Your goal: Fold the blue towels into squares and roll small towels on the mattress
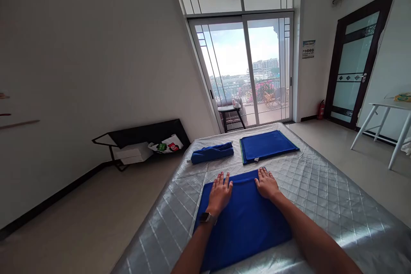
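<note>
A blue folded cloth [245,218] lies flat on the silver quilted mattress [321,184] in front of me. My left hand [220,193], with a watch [205,217] on its wrist, rests palm down on the cloth's far left part, fingers stretched out. On the far right part of the same cloth lies my right hand [267,183], also flat with its fingers extended. Beyond my hands are a rolled or bunched blue cloth [212,153] on the left and another flat folded blue cloth [269,145] with a green edge on the right.
A black rack [144,135] with white boxes stands by the left wall. Past the mattress are a dark stool [230,111] and sliding glass doors [247,72]. At right stand a white table [387,107], a red fire extinguisher [321,110] and a dark-framed door [356,64].
</note>
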A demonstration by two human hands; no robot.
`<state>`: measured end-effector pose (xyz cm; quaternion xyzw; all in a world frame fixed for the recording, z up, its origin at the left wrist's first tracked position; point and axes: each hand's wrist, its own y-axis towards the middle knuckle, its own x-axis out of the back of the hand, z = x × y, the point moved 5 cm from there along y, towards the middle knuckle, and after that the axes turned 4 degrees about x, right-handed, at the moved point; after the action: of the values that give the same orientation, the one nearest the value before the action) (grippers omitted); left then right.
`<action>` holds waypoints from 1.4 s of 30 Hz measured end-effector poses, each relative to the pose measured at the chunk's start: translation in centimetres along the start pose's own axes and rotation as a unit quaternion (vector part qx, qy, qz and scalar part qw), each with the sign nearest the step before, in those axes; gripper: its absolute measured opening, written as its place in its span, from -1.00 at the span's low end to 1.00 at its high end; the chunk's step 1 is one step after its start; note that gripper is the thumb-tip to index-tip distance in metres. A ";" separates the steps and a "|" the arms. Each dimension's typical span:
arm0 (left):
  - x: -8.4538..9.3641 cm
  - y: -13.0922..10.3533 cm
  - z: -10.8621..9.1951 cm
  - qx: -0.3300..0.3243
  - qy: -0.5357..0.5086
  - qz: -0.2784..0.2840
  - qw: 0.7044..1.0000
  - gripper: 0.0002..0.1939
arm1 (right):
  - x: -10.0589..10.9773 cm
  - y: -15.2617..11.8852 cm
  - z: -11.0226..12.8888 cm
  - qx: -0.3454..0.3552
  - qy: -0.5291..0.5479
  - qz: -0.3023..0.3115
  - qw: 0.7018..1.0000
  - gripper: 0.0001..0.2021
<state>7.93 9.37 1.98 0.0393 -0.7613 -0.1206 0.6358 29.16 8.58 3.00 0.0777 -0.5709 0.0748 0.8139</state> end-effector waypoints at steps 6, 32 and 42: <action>-2.4 0.8 -11.8 -0.130 0.002 0.039 0.991 -0.43 | -0.2 -0.1 -0.6 0.013 -0.030 0.004 0.999 -0.39; -0.1 -2.5 9.9 0.095 0.013 0.038 0.995 -0.35 | 1.1 -0.5 -0.4 0.001 -0.062 0.020 0.998 -0.38; 0.6 -2.7 10.3 0.118 0.004 0.038 0.992 -0.37 | 0.5 0.0 -1.0 -0.002 -0.064 0.019 0.998 -0.37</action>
<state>-2.49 8.02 0.25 0.0851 -0.7684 -0.0056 0.6342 30.26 8.82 3.13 0.0700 -0.6232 0.0846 0.7743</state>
